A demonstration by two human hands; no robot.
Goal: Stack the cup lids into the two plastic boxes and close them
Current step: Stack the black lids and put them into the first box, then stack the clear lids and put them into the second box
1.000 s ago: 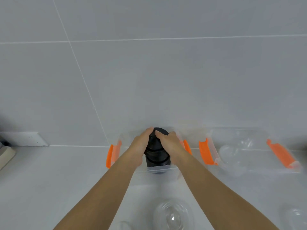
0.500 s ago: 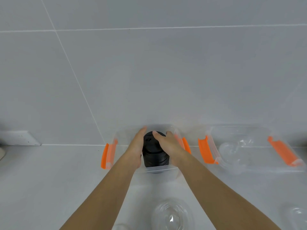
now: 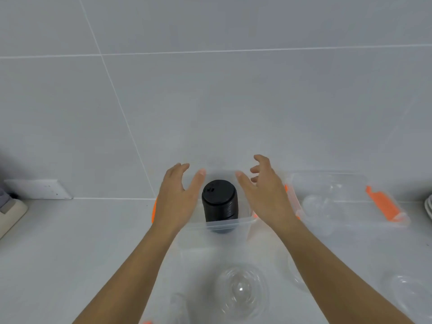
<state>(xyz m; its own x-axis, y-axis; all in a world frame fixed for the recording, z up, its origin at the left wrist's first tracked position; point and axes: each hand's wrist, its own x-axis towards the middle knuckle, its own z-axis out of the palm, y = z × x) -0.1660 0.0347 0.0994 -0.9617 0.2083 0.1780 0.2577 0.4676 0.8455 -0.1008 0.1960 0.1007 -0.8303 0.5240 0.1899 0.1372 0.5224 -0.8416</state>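
Observation:
A tall stack of black cup lids (image 3: 220,203) stands upright inside the left clear plastic box (image 3: 224,224), which has orange side clips. My left hand (image 3: 178,195) hovers just left of the stack with fingers spread, and my right hand (image 3: 266,192) hovers just right of it, fingers loosely spread. Neither hand touches the stack. To the right sits the second clear box (image 3: 346,202) with orange clips (image 3: 383,203), holding clear domed lids (image 3: 315,204). More clear domed lids (image 3: 240,291) lie on the counter in front.
A white wall socket (image 3: 38,189) and a beige object (image 3: 9,212) sit at the left. White plates (image 3: 429,205) show at the right edge. Another clear lid (image 3: 409,293) lies at the lower right. The tiled wall rises directly behind the boxes.
Both hands have let go of the black lid stack and lifted apart to either side. The stack now stands by itself in the left box.

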